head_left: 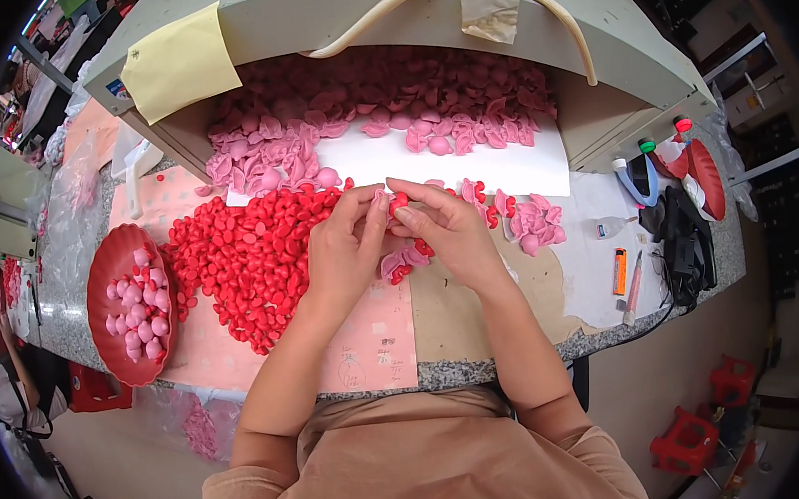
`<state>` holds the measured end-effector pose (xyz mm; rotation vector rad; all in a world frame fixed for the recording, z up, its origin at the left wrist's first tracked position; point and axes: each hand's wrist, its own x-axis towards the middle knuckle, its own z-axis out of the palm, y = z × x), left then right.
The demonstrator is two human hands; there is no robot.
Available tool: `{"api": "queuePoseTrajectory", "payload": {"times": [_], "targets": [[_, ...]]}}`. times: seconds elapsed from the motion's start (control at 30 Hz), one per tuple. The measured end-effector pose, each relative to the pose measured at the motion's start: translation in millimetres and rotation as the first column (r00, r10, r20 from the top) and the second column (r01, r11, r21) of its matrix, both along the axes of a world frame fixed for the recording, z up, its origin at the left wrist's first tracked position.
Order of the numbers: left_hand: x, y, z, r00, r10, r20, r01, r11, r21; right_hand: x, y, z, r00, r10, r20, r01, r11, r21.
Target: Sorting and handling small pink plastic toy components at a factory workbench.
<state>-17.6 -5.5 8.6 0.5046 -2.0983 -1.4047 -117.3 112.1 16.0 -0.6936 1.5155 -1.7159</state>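
Over the middle of the bench, my left hand [348, 249] and my right hand [455, 245] meet at the fingertips. Between my left thumb and fingers is a small pink plastic piece [379, 196]. My right thumb and fingers pinch a small glossy red plastic piece [399, 202], close against the pink one. A large heap of red plastic pieces [255, 261] spreads left of my left hand. Around my right hand lie pink shell-like pieces with red ones against them [395, 264]. More pink shells [536, 225] sit to the right.
Ahead stands a grey metal box [591, 56], open at the front, with pink shells [270, 156] heaped inside on white sheet. A red bowl [113, 352] of pink-and-red pieces is at left. To the right are an orange lighter [619, 272], a small bottle [612, 226] and a black cable bundle [685, 246].
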Motion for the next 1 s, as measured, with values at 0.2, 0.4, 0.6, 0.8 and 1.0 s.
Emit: {"api": "queuePoseTrajectory", "payload": {"times": [0.2,0.4,0.6,0.8,1.0], "targets": [[0.5,0.1,3.9,1.0,-0.003,-0.025,0.001,0.998,-0.065,-0.8,-0.6,4.9,0.998,0.035,0.053,-0.035,0.999,0.001],[3.5,-5.9,9.8,0.988,-0.035,0.149,0.057,0.988,-0.141,-2.3,1.8,2.6,0.991,0.057,0.124,-0.056,0.998,-0.008],[3.3,-1.8,4.2,0.995,-0.009,0.1,0.022,0.991,-0.131,1.0,-2.9,5.4,0.986,0.067,0.151,-0.066,0.998,-0.013],[1.7,-2.7,10.1,0.994,-0.024,0.111,0.027,0.999,-0.034,3.7,-5.2,-4.6,0.961,0.077,0.266,-0.066,0.997,-0.05],[4.3,-3.3,12.8,0.998,-0.052,0.048,0.05,0.998,0.047,5.1,-6.0,-6.9,0.958,0.079,0.277,-0.061,0.996,-0.071]]}}
